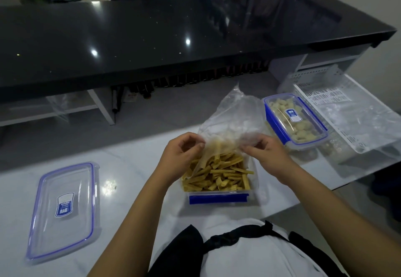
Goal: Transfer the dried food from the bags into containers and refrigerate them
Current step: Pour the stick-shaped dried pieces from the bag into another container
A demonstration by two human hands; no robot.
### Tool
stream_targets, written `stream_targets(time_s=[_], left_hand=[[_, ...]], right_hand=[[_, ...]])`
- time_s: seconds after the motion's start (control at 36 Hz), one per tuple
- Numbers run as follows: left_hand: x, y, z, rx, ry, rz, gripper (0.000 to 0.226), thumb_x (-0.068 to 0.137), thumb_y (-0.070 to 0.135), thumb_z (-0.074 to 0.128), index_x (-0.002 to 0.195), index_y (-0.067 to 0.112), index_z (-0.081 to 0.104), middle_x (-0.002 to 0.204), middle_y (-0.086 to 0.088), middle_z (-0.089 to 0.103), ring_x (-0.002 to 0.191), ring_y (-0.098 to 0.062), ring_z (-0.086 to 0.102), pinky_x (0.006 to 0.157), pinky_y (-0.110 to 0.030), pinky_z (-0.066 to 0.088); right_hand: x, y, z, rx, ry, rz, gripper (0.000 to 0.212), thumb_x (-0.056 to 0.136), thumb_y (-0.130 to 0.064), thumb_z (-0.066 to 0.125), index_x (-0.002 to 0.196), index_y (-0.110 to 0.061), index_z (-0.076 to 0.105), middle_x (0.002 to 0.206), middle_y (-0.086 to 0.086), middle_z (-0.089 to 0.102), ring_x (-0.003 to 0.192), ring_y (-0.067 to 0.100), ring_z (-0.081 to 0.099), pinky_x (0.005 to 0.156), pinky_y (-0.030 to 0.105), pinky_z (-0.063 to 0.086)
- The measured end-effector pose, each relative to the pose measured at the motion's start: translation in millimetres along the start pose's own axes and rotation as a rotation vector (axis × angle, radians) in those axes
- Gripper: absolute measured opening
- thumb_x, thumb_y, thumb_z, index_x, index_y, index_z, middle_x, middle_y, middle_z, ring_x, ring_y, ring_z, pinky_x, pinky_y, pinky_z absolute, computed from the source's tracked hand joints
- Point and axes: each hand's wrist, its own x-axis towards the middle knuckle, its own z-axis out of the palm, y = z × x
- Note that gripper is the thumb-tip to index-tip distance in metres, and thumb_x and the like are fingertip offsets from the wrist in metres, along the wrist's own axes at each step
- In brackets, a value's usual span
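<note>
White marble-look bench (134, 168) fills the lower frame below a black counter (173, 33). Head view: left hand (180, 153) and right hand (267, 153) each pinch the mouth of a clear bag (234, 114) at centre, over an open container (219, 181) of yellow sticks (221, 172). Judged: the film is light, limp and slippery, so take hold at the mouth edges. Lid (63, 209) lies lower left; a closed container (295, 120) sits right.

Loose lid (63, 211) at the white worktop's (134, 168) left edge has a blue-and-white label; big letters look like "DYU", uncertain. Same label on the closed container (296, 120) by the right edge. Small print unreadable on both.
</note>
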Motion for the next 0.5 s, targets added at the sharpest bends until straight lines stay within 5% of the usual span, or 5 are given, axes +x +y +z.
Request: stream_targets(time_s=[0.19,0.33,0.42,0.5], left_hand=[[0,2,4,0.236,-0.122,-0.023,0.028,0.096,0.034,0.063,0.123,0.043,0.062,0.108,0.024,0.068,0.102,0.005,0.062,0.078,-0.017,0.056],[-5,8,8,0.435,-0.237,-0.036,0.022,0.100,0.037,0.054,0.086,0.052,0.063,0.084,0.028,0.066,0.083,0.009,0.061,0.065,-0.019,0.051],[-6,9,3,0.457,-0.246,-0.053,0.024,0.100,0.037,0.051,0.085,0.042,0.068,0.083,0.020,0.067,0.080,0.003,0.061,0.069,-0.030,0.057],[-10,11,-3,0.418,-0.192,-0.052,0.026,0.101,0.033,0.051,0.087,0.050,0.064,0.086,0.034,0.064,0.087,0.018,0.056,0.067,-0.014,0.047]], right_hand=[[-2,9,15,-0.294,-0.023,0.028,0.016,0.101,-0.028,0.056,0.105,-0.031,0.071,0.097,-0.009,0.074,0.094,0.006,0.067,0.081,0.027,0.054],[-11,9,19,-0.292,-0.089,0.030,0.019,0.102,-0.031,0.052,0.106,-0.034,0.071,0.100,-0.016,0.071,0.100,0.003,0.064,0.080,0.020,0.048],[-15,4,14,-0.156,-0.127,0.045,0.021,0.101,-0.025,0.054,0.102,-0.035,0.072,0.100,-0.014,0.076,0.097,0.001,0.068,0.073,0.011,0.051],[-19,-1,10,-0.067,-0.127,0.043,0.018,0.098,-0.022,0.059,0.099,-0.026,0.077,0.098,-0.008,0.078,0.092,0.004,0.071,0.071,0.012,0.052]])
